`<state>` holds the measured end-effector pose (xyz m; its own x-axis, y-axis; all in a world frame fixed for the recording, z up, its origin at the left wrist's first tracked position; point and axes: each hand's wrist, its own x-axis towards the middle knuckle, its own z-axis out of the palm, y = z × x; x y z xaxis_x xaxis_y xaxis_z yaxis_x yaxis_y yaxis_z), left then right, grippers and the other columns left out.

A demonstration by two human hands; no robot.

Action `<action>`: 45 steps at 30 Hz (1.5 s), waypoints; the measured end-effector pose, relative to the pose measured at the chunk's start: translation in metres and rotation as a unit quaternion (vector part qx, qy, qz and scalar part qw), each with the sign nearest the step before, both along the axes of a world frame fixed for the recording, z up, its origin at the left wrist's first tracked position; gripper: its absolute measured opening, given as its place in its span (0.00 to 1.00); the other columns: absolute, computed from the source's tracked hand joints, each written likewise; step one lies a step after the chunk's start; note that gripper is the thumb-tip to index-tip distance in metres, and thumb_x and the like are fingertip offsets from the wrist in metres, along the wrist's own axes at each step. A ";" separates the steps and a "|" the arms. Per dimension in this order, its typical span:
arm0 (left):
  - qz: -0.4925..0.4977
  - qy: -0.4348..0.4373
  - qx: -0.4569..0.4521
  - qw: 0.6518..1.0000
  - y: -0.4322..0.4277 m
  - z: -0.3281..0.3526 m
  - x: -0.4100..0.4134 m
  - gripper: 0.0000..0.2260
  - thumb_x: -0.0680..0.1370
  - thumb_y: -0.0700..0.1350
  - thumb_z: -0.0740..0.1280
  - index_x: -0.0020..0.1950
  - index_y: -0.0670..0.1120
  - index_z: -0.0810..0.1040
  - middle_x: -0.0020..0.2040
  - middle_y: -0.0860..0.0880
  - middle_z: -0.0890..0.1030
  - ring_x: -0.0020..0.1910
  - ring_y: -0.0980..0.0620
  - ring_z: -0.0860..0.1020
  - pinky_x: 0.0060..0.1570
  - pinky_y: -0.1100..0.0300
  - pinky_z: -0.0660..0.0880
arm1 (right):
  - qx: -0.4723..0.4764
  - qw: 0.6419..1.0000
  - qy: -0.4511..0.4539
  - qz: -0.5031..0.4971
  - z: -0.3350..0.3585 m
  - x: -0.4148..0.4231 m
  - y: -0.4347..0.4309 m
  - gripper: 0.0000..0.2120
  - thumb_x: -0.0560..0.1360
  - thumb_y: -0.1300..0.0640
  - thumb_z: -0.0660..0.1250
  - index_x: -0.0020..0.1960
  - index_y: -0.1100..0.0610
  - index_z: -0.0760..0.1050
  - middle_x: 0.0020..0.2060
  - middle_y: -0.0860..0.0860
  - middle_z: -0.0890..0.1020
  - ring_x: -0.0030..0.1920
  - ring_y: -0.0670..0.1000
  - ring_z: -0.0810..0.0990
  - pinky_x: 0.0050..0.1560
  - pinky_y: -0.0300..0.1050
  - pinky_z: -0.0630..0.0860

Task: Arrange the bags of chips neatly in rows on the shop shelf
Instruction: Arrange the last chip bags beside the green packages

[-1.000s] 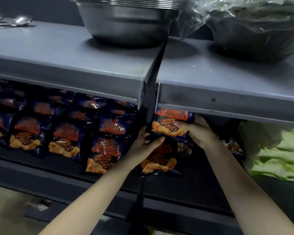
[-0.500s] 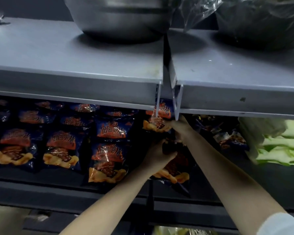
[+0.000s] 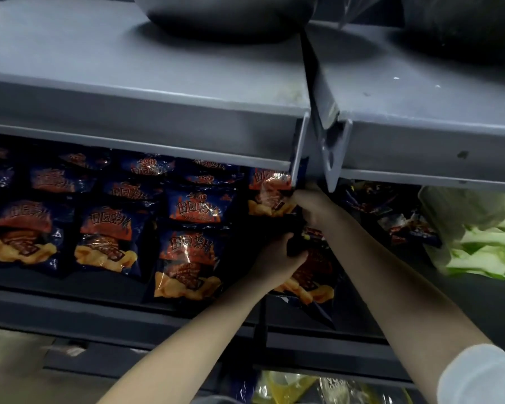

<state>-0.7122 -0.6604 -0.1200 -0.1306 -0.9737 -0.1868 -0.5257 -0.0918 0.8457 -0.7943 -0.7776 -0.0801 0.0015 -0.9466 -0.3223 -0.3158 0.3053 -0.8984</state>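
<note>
The grey upper shelf fills the top of the view, a steel bowl sitting on it, and its low overhang explains the whole posture here: both arms have to go in underneath to reach the stock. Below, the dark lower shelf carries the bags of chips, laid flat and overlapping like tiles, labels facing out so each row reads from the front. Three tidy columns stand at left; the work is at the right end, by the shelf divider.

Off to the far right, pale green packets sit well apart from the chips.

Now the arms: both stretched forward and up, converging. The right hand reaches deepest, fingers curled onto the edge of the far bag, seemingly nudging it square under the overhang. The left hand sits nearer, clamped over the top of the near bag, which hangs crooked over the shelf lip. That one looks next to be straightened.
</note>
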 end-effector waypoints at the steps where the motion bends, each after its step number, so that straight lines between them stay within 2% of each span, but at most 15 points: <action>1: 0.003 -0.009 -0.007 1.000 0.001 0.001 0.000 0.25 0.79 0.52 0.62 0.74 0.46 0.61 0.72 0.47 0.66 0.70 0.50 0.65 0.57 0.67 0.62 | 0.005 1.000 -0.003 -0.010 -0.005 0.003 0.000 0.14 0.72 0.72 0.64 0.56 0.65 0.75 0.43 0.58 0.80 0.44 0.56 0.79 0.42 0.47 0.77; 5: 0.022 -0.025 -0.047 0.998 0.003 -0.002 0.009 0.24 0.77 0.54 0.64 0.71 0.47 0.65 0.67 0.49 0.72 0.67 0.50 0.69 0.54 0.66 0.63 | -0.002 0.998 0.033 -0.046 -0.033 0.004 -0.007 0.13 0.71 0.63 0.66 0.55 0.56 0.74 0.49 0.58 0.81 0.48 0.58 0.80 0.52 0.53 0.79; 11: 0.015 -0.019 -0.036 0.999 0.013 -0.009 0.012 0.29 0.73 0.53 0.69 0.71 0.49 0.64 0.65 0.50 0.73 0.64 0.52 0.70 0.55 0.66 0.65 | -0.025 0.993 0.096 -0.057 -0.028 0.007 0.004 0.19 0.72 0.62 0.66 0.62 0.60 0.70 0.51 0.59 0.79 0.51 0.58 0.78 0.43 0.43 0.72; 15: 0.025 -0.019 -0.020 0.999 0.017 -0.004 0.009 0.30 0.75 0.53 0.68 0.73 0.47 0.61 0.68 0.48 0.71 0.66 0.52 0.69 0.56 0.68 0.63 | -0.089 0.989 0.079 -0.088 -0.025 0.004 0.009 0.23 0.73 0.63 0.68 0.65 0.56 0.65 0.49 0.52 0.76 0.49 0.53 0.76 0.40 0.37 0.69; 19: 0.037 -0.017 -0.017 0.999 0.024 0.001 0.006 0.30 0.77 0.51 0.66 0.75 0.46 0.58 0.69 0.48 0.70 0.67 0.52 0.68 0.53 0.71 0.62 | -0.164 0.979 0.056 -0.109 -0.019 -0.007 0.024 0.29 0.72 0.62 0.69 0.70 0.55 0.63 0.57 0.52 0.76 0.57 0.51 0.75 0.49 0.34 0.68; 21: 0.054 -0.015 -0.018 0.998 0.028 0.000 0.002 0.31 0.76 0.52 0.67 0.75 0.47 0.57 0.69 0.48 0.70 0.67 0.52 0.69 0.55 0.69 0.63 | -0.177 0.977 0.022 -0.116 -0.015 -0.013 0.033 0.31 0.71 0.63 0.70 0.71 0.57 0.62 0.61 0.55 0.75 0.60 0.53 0.75 0.60 0.38 0.69; 23: 0.075 -0.007 -0.030 0.997 0.032 -0.001 -0.001 0.32 0.75 0.51 0.68 0.75 0.48 0.58 0.69 0.48 0.71 0.66 0.51 0.70 0.58 0.66 0.66 | -0.183 0.977 0.009 -0.111 -0.014 -0.020 0.045 0.28 0.72 0.66 0.67 0.70 0.57 0.63 0.62 0.56 0.75 0.61 0.52 0.75 0.62 0.40 0.70; 26: 0.115 -0.009 -0.058 0.992 0.042 -0.003 -0.005 0.30 0.75 0.51 0.68 0.73 0.50 0.60 0.66 0.49 0.74 0.64 0.50 0.73 0.61 0.59 0.70 | -0.212 0.974 0.032 -0.068 -0.012 -0.030 0.067 0.23 0.73 0.67 0.64 0.66 0.56 0.68 0.58 0.49 0.75 0.56 0.45 0.74 0.56 0.35 0.68; 29: 0.172 -0.014 -0.085 0.981 0.054 -0.007 -0.008 0.29 0.74 0.52 0.69 0.71 0.53 0.62 0.64 0.48 0.75 0.63 0.48 0.73 0.60 0.55 0.72 | -0.233 0.972 0.018 0.002 -0.012 -0.027 0.089 0.18 0.74 0.67 0.63 0.63 0.56 0.74 0.55 0.48 0.78 0.56 0.44 0.75 0.60 0.37 0.70; 32: 0.210 0.004 -0.117 0.971 0.068 -0.007 -0.007 0.28 0.73 0.50 0.71 0.70 0.52 0.63 0.64 0.47 0.73 0.63 0.50 0.71 0.60 0.59 0.70 | -0.242 0.968 -0.002 0.068 -0.012 -0.016 0.104 0.15 0.74 0.66 0.64 0.60 0.57 0.76 0.56 0.50 0.80 0.56 0.47 0.77 0.59 0.37 0.72; 36: 0.208 0.060 -0.098 0.971 0.081 -0.001 0.003 0.31 0.72 0.48 0.72 0.71 0.51 0.62 0.61 0.55 0.72 0.60 0.59 0.70 0.55 0.67 0.68 | -0.225 0.957 -0.016 0.184 -0.006 -0.006 0.117 0.10 0.75 0.61 0.66 0.56 0.56 0.78 0.52 0.49 0.81 0.53 0.46 0.79 0.57 0.37 0.73; 39: 0.195 0.098 -0.072 0.973 0.087 -0.001 0.014 0.34 0.69 0.51 0.73 0.71 0.53 0.62 0.65 0.56 0.72 0.63 0.58 0.71 0.62 0.58 0.71 | -0.226 0.932 0.034 0.280 -0.002 0.004 0.127 0.08 0.74 0.57 0.69 0.53 0.55 0.80 0.49 0.48 0.83 0.50 0.43 0.80 0.52 0.32 0.74; 40: 0.193 0.104 -0.063 0.974 0.090 0.000 0.018 0.35 0.68 0.52 0.74 0.71 0.53 0.61 0.64 0.55 0.73 0.63 0.56 0.72 0.62 0.54 0.72 | -0.237 0.924 0.056 0.295 -0.002 0.009 0.130 0.08 0.74 0.57 0.70 0.52 0.54 0.81 0.48 0.47 0.84 0.49 0.41 0.80 0.51 0.31 0.74; 42: 0.186 0.121 -0.057 0.973 0.095 0.002 0.026 0.34 0.69 0.49 0.73 0.71 0.53 0.61 0.64 0.55 0.74 0.63 0.56 0.73 0.61 0.55 0.73 | -0.261 0.920 0.078 0.282 -0.003 0.020 0.138 0.09 0.72 0.56 0.71 0.53 0.54 0.81 0.48 0.46 0.83 0.50 0.41 0.79 0.53 0.35 0.74; 45: 0.163 0.125 -0.060 0.977 0.102 0.009 0.042 0.32 0.72 0.45 0.73 0.70 0.52 0.60 0.62 0.57 0.72 0.61 0.58 0.72 0.51 0.69 0.72 | -0.308 0.923 0.098 0.210 0.001 0.038 0.143 0.22 0.71 0.56 0.72 0.64 0.53 0.73 0.58 0.50 0.79 0.57 0.47 0.77 0.59 0.39 0.72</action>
<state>-0.6698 -0.5581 -0.1108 0.1625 -0.9842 -0.0708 -0.2610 -0.1121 0.9588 -0.7563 -0.6348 -0.0795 0.4084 -0.8799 0.2429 -0.4657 -0.4297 -0.7736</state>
